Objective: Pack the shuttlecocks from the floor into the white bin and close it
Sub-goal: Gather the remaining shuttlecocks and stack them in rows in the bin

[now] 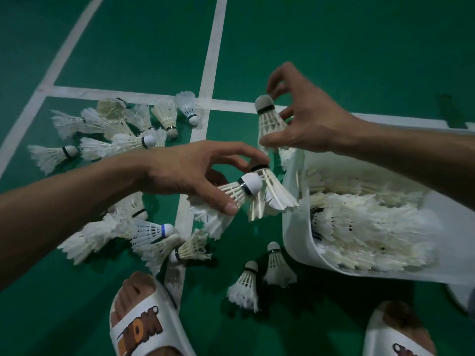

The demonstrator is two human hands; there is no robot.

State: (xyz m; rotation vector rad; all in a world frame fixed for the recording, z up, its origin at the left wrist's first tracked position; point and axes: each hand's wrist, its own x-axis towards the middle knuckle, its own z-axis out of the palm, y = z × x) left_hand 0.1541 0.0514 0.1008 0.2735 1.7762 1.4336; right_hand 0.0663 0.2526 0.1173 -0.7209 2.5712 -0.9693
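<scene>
Reaching toward the nearly full white bin (295, 235), a person's left hand (185, 173) grips two shuttlecocks (246, 187) while the right hand (305, 119) pinches a third shuttlecock (268, 122), cork up, near its rim, apparently for dropping in; loose shuttlecocks (144, 142) litter the court floor (334, 47).

A badminton court, no doubt about it. There's green sports flooring (334, 47) underfoot, and painted white court lines (214, 42) run across it, meeting in crisp right-angle junctions. Feather shuttlecocks (128, 142) lie scattered in heaps over those markings, corks pointing every way. At the right, a white bin (293, 235) sits on the floor, packed with many more of them.
</scene>
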